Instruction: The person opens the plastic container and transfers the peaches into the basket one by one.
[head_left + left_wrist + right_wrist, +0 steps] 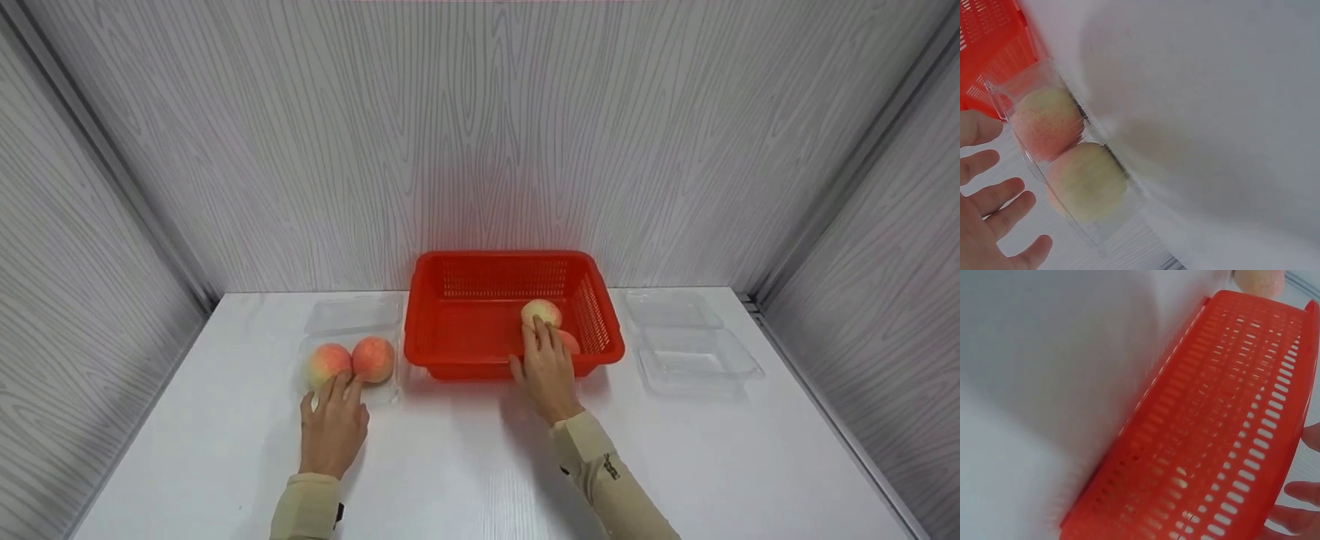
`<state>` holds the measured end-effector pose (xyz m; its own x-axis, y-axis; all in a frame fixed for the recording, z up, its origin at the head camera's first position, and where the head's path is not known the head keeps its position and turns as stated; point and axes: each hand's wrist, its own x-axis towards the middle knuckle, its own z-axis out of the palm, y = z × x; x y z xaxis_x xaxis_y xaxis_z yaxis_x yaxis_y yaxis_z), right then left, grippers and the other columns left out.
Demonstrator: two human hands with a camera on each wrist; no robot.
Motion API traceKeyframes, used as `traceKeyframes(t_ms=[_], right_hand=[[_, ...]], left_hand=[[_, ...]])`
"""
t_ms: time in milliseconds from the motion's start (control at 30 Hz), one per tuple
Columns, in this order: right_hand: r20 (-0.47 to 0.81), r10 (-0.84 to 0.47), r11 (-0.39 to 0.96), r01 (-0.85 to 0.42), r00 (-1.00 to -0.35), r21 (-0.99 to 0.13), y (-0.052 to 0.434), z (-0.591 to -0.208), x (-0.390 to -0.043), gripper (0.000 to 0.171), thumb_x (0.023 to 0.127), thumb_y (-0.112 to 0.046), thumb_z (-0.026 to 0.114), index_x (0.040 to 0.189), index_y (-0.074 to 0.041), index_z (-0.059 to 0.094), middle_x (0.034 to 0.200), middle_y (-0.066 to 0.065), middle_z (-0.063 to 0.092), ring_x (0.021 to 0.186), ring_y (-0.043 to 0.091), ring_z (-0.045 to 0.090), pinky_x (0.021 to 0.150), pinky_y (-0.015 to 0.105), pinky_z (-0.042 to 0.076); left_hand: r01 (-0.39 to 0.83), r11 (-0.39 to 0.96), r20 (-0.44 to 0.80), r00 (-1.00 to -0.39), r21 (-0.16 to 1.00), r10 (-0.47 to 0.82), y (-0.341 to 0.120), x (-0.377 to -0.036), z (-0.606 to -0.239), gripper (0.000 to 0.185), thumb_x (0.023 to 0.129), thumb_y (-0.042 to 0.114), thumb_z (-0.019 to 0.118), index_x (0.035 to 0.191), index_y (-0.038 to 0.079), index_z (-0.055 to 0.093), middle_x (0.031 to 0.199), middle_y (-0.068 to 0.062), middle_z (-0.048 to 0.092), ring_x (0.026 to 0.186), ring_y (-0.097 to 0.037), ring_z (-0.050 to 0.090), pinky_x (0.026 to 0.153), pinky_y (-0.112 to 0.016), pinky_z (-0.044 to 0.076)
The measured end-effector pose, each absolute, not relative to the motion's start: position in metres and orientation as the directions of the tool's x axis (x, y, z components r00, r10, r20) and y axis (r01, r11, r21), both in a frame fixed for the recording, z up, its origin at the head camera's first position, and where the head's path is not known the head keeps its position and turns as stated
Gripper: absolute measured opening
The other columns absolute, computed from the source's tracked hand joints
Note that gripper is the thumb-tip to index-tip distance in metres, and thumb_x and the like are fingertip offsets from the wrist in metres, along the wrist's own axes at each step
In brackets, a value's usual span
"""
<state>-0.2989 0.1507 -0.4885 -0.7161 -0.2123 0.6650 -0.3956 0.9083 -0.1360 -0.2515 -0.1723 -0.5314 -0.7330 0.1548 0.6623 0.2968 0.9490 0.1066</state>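
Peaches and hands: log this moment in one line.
left hand: open beside two peaches in clamshell | right hand: on peach in red basket

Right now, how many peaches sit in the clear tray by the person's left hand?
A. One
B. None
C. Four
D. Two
D. Two peaches lie side by side in the clear tray, as the head and left wrist views both show, with the left hand just in front of them; a third peach is in the red basket at the right hand.
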Motion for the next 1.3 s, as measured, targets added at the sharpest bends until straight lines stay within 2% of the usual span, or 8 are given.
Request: traceKeyframes(t_ms=[233, 333, 567, 633, 1067, 1300], right_hand=[[0.661, -0.177, 0.892, -0.403, -0.73, -0.206, 0.167, -0.493, -0.3, 0.042, 0.092, -0.016, 0.074, 0.123, 0.007, 0.057, 0.135, 0.032, 0.054, 0.125, 0.05, 0.052, 0.102, 0.062, 0.044], [0.655, -0.159, 0.891, -0.394, -0.738, -0.227, 0.175, -0.494, -0.298, 0.042, 0.095, -0.018, 0.072, 0.125, 0.006, 0.057, 0.137, 0.032, 0.054, 0.126, 0.05, 0.052, 0.101, 0.063, 0.045], [0.744, -0.156, 0.913, -0.382, -0.65, -0.142, 0.193, -0.499, -0.302, 0.041, 0.09, -0.015, 0.074, 0.119, 0.011, 0.06, 0.124, 0.031, 0.062, 0.114, 0.049, 0.059, 0.095, 0.061, 0.05], [0.751, -0.154, 0.92, -0.371, -0.642, -0.129, 0.199, -0.501, -0.303, 0.041, 0.089, -0.015, 0.074, 0.117, 0.011, 0.061, 0.123, 0.031, 0.062, 0.113, 0.049, 0.06, 0.094, 0.06, 0.05], [0.722, -0.1, 0.93, -0.322, -0.685, -0.176, 0.23, -0.503, -0.306, 0.039, 0.094, -0.016, 0.067, 0.117, 0.014, 0.06, 0.126, 0.035, 0.058, 0.121, 0.053, 0.052, 0.102, 0.063, 0.041], [0.639, -0.049, 0.92, -0.284, -0.768, -0.271, 0.246, -0.5, -0.311, 0.052, 0.099, -0.019, 0.061, 0.127, 0.023, 0.052, 0.137, 0.041, 0.049, 0.13, 0.055, 0.045, 0.108, 0.062, 0.036]], left_hand=[[0.29, 0.949, 0.633, -0.76, 0.121, 0.151, -0.172, -0.252, -0.532, 0.047, 0.079, 0.001, 0.081, 0.123, -0.005, 0.064, 0.125, -0.024, 0.063, 0.118, -0.042, 0.058, 0.092, -0.068, 0.045], [0.287, 0.951, 0.632, -0.76, 0.117, 0.152, -0.172, -0.253, -0.533, 0.048, 0.08, 0.002, 0.081, 0.124, -0.005, 0.065, 0.125, -0.024, 0.062, 0.118, -0.041, 0.058, 0.092, -0.068, 0.046], [0.299, 0.948, 0.667, -0.729, 0.107, 0.155, -0.169, -0.256, -0.536, 0.045, 0.082, 0.006, 0.08, 0.123, -0.006, 0.065, 0.122, -0.027, 0.064, 0.116, -0.043, 0.059, 0.092, -0.067, 0.046], [0.3, 0.947, 0.666, -0.731, 0.116, 0.15, -0.168, -0.256, -0.535, 0.044, 0.083, 0.007, 0.079, 0.123, -0.007, 0.065, 0.122, -0.028, 0.064, 0.117, -0.044, 0.059, 0.093, -0.068, 0.045], [0.298, 0.946, 0.658, -0.739, 0.127, 0.145, -0.169, -0.258, -0.538, 0.042, 0.085, 0.008, 0.08, 0.121, -0.006, 0.064, 0.124, -0.028, 0.063, 0.118, -0.043, 0.058, 0.093, -0.068, 0.044], [0.315, 0.94, 0.679, -0.719, 0.13, 0.147, -0.172, -0.259, -0.541, 0.042, 0.084, 0.009, 0.079, 0.12, -0.007, 0.065, 0.121, -0.027, 0.063, 0.116, -0.044, 0.058, 0.091, -0.069, 0.044]])
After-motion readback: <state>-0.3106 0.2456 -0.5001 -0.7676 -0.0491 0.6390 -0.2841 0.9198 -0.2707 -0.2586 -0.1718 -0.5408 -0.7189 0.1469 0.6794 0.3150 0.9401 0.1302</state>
